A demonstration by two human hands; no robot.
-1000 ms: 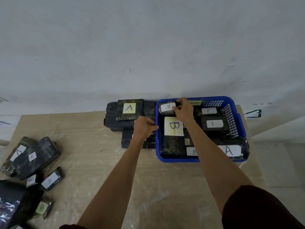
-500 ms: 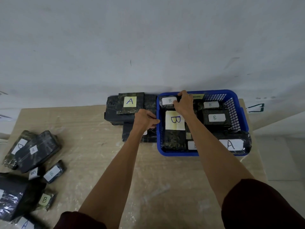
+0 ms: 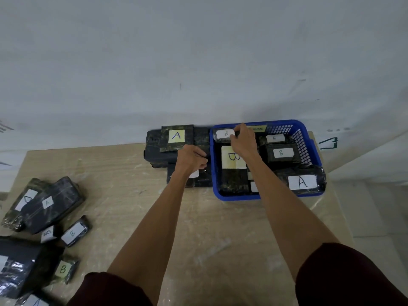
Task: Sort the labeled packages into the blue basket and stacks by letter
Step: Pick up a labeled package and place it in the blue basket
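Observation:
The blue basket (image 3: 238,197) stands at the table's back right and holds several black packages labeled B, the largest with a yellow label (image 3: 233,165). A package labeled A (image 3: 302,181) lies across the basket's front right corner. My right hand (image 3: 244,141) pinches a small B package (image 3: 224,135) in the basket's back left corner. Left of the basket is a stack of black packages, the top one labeled A (image 3: 176,135). My left hand (image 3: 191,159) hovers over that stack beside the basket's wall, fingers curled with nothing visible in them.
Loose packages lie at the table's left: an A package (image 3: 47,202), small B packages (image 3: 72,233) (image 3: 63,269) and a large black parcel (image 3: 19,266). The wooden table (image 3: 132,195) ends at a grey wall behind the basket.
The view has tipped slightly, so everything sits a little higher in frame. Both hands keep their places, the right one still on the small B package.

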